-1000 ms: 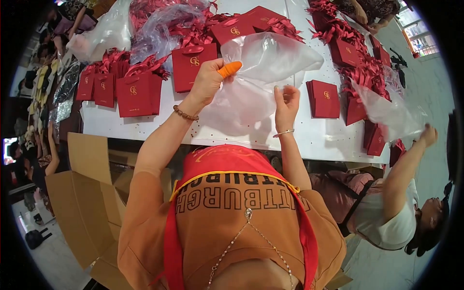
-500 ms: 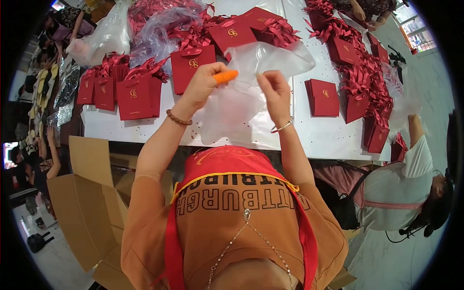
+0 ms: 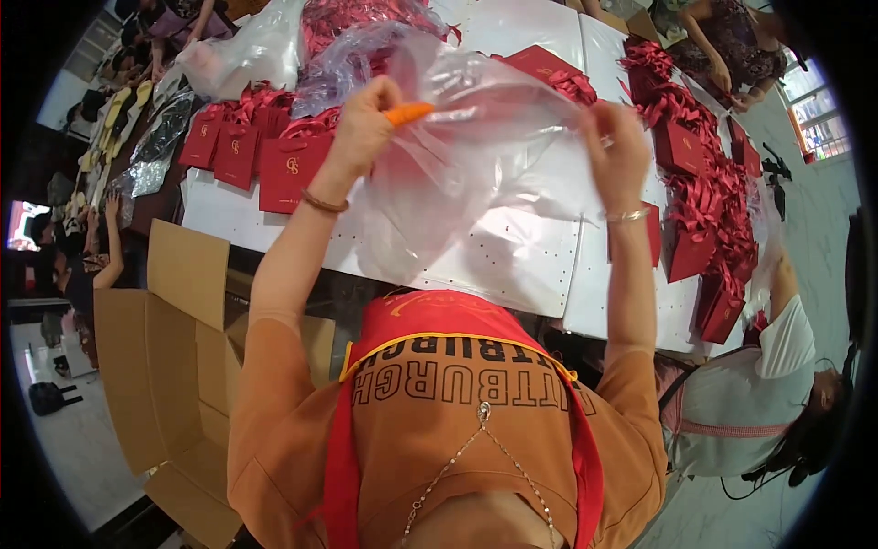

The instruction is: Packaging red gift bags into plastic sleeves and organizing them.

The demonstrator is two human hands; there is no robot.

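Note:
A large clear plastic bag (image 3: 485, 165) is stretched between my two hands above the white table. My left hand (image 3: 366, 128) pinches its left side, fingers closed. An orange tip that looks like a finger cot (image 3: 409, 113) sticks out from that hand over the film. At the bag's upper right edge, my right hand (image 3: 617, 151) is closed on the film, slightly smeared by motion. Through the film, red paper bags lying behind it show only dimly. The lower part of the plastic hangs loose towards me.
Red paper gift bags (image 3: 294, 169) with ribbon handles stand at the left. More red bags and ribbons (image 3: 704, 210) form a long row at the right. An open cardboard box (image 3: 151, 366) stands at my lower left. A co-worker in a white shirt (image 3: 732, 393) is at the right.
My hands have moved apart, the right one going right and the left one up and left. The plastic bag between them has spread wider. The view has shifted a little.

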